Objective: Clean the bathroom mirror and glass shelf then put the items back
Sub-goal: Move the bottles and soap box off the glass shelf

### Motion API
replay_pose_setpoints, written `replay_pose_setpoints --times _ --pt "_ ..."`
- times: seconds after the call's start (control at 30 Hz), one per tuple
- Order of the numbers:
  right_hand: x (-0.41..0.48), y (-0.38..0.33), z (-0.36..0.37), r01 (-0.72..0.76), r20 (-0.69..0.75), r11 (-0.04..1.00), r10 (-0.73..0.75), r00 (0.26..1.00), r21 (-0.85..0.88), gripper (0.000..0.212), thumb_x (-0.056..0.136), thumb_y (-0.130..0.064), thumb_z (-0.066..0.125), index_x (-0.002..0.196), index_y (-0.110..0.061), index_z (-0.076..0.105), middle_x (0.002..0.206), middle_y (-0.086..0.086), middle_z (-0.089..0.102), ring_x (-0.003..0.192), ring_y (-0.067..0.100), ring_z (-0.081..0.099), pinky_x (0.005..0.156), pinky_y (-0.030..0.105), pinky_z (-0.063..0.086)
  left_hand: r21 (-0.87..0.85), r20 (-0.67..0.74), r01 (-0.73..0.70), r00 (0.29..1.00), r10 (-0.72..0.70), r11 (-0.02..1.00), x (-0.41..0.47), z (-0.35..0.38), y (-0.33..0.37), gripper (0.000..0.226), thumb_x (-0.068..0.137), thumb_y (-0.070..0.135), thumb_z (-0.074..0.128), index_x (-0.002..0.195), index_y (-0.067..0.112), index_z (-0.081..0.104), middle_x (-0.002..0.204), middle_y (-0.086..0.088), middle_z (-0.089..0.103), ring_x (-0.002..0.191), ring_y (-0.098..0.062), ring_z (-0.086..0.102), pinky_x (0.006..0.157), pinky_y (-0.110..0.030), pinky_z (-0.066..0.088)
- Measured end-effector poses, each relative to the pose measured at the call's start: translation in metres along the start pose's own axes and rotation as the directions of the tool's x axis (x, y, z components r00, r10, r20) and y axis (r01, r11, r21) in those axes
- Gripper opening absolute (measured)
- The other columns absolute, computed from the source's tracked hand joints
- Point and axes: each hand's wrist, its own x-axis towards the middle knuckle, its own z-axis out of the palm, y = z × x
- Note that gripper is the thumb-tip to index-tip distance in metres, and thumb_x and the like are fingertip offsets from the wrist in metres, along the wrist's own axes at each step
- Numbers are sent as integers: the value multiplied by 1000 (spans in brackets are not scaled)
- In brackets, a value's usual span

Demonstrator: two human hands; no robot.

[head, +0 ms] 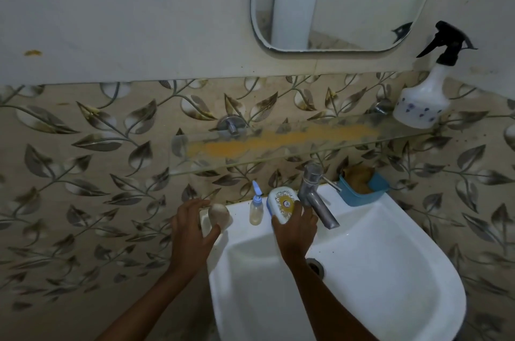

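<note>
Glass shelf (pixel 292 137) under the mirror (pixel 334 0) has an orange smear, only the spray bottle (pixel 423 101) on its right end. Items parked on the sink (pixel 390 243) rim: right hand (pixel 295 226) fingers wrapped round the white tub (pixel 281 205), left hand (pixel 192 222) curled on a beige stone-like lump (pixel 218 216). Pump bottle (pixel 255 208) stands between. Set both flat, clear of the tap (pixel 317 195), before wiping.

Glass shelf (pixel 278 151): orange smear along its middle, spray bottle (pixel 422 98) on its 3 o'clock end. Sink (pixel 390 271) rim at 12 o'clock: round jar (pixel 218 218), small pump bottle (pixel 255 208), white container (pixel 282 204), blue basket (pixel 362 190).
</note>
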Motion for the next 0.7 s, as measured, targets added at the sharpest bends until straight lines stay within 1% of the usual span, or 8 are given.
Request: replay_pose_setpoints --times 0.1,0.23,0.4,0.47,0.53,0.6,0.63,0.7 --pt "1 2 4 20 23 999 -19 1000 -46 74 65 -43 77 124 -8 50 117 21 55 104 36 54 85 49 50 8 15 13 1000 -13 1000 0 -3 3 62 68 50 47 113 9 59 120 -13 57 113 -16 41 88 -20 21" --pt "0 -3 4 -11 58 997 16 998 -80 77 71 -49 71 131 -10 44 123 20 50 107 34 51 88 49 48 45 66 11 998 -13 999 -2 -10 4 71 67 53 45 123 10 54 129 -11 49 119 -28 44 94 -29 27" --pt "-7 -19 -24 -82 133 997 82 988 -7 70 80 -44 63 136 -11 37 141 18 36 125 32 40 99 43 39 12 104 -158 982 155 987 0 -36 25 57 73 46 50 122 15 53 130 -5 48 118 -14 41 93 -31 36" --pt "-7 -25 -44 -86 179 994 73 981 70 59 82 -35 62 132 -10 43 138 18 40 127 33 40 99 42 40 -1 133 -248 960 246 969 2 -50 37 51 76 42 50 120 17 55 127 1 50 116 -8 42 92 -29 39" --pt "-3 -30 -69 -33 165 989 9 986 144 45 83 -31 58 119 -5 55 123 20 54 116 35 51 89 37 46 -29 171 -324 930 324 946 4 -65 55 49 77 43 47 120 20 55 124 9 50 112 1 41 90 -24 40" --pt "0 -34 -103 17 112 973 -44 993 231 33 83 -30 47 85 0 62 89 22 61 87 32 60 63 28 42 -72 206 -387 896 394 919 6 -80 76 49 77 42 44 117 19 58 116 12 53 103 10 42 86 -12 36" --pt "3 -36 -123 9 90 958 -36 995 285 28 84 -23 46 68 -3 56 72 18 57 70 28 57 53 26 34 -93 215 -408 882 419 908 8 -87 87 45 77 40 43 113 19 60 109 14 56 97 12 45 80 -7 36" --pt "12 -40 -167 -1 -14 937 6 1000 351 35 86 -10 49 53 -10 37 53 7 40 50 18 37 47 30 23 -132 215 -431 866 450 893 15 -100 108 33 79 39 44 102 25 63 92 20 60 85 11 53 68 -10 44"
